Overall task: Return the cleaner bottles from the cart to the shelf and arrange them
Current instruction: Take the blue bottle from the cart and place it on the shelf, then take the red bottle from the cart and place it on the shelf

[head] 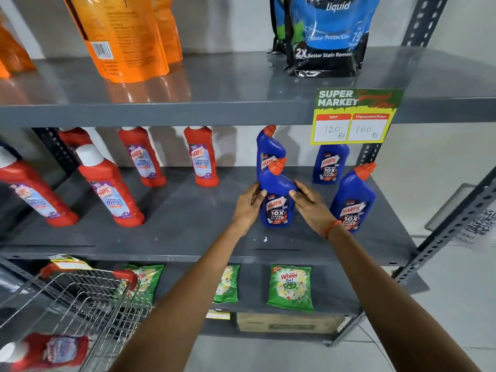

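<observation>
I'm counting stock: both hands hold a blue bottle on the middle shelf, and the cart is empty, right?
Not quite. The head view shows a red bottle lying in the cart. The rest holds: left hand and right hand hold the blue bottle on the middle shelf.

Both hands on front blue Harpic bottle (pixel 276 202), upright on middle shelf (pixel 188 218): left hand (pixel 248 204) on its left side, right hand (pixel 311 205) on its right. Three more blue bottles stand nearby; red cleaner bottles (pixel 107 186) stand leftward. One red bottle (pixel 48 351) lies in wire cart (pixel 80 296), lower left.
</observation>
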{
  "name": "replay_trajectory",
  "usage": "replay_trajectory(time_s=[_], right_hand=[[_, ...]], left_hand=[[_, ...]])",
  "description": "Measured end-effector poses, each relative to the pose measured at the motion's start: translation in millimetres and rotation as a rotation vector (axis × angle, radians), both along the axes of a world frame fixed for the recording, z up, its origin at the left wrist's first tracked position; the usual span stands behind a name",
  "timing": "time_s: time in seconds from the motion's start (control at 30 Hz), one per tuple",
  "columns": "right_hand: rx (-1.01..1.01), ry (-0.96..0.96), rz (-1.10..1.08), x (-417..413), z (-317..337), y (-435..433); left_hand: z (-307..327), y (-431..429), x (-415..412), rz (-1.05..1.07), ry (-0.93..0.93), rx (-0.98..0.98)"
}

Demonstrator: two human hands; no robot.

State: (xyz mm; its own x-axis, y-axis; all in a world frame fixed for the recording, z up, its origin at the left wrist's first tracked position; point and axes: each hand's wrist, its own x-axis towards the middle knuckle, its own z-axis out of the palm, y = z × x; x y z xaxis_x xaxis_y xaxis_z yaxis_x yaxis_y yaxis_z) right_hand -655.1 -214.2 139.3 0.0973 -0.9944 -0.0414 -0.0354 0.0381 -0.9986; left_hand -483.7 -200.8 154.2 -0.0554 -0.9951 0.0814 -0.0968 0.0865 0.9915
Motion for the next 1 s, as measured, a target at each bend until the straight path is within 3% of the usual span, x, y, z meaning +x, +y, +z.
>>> replay_trajectory(time_s=[0.13,0.23,0.3,0.43,0.6,0.77,1.0], right_hand=[[-0.009,-0.188,-0.199,17,11,18],[-0.233,-0.211,-0.527,55,29,49],[-0.385,-0.140,-0.560,89,31,67],[-0.406,-0.129,-0.414,173,11,88],[-0.309,-0.060,-0.110,309,-33,109],[-0.276,0.114,0.212,448,-81,131],[-0.114,0.420,0.559,581,-186,141]], left_hand=[[10,10,-1,-0.018,-0.175,-0.045],[14,25,14,0.048,-0.323,-0.152],[11,45,37,0.178,-0.322,-0.255],[0,101,110,0.390,-0.304,-0.350],[-40,147,227,0.739,-0.255,-0.249],[-116,187,348,1.031,-0.288,-0.030],[-201,235,453,1.330,-0.169,0.320]])
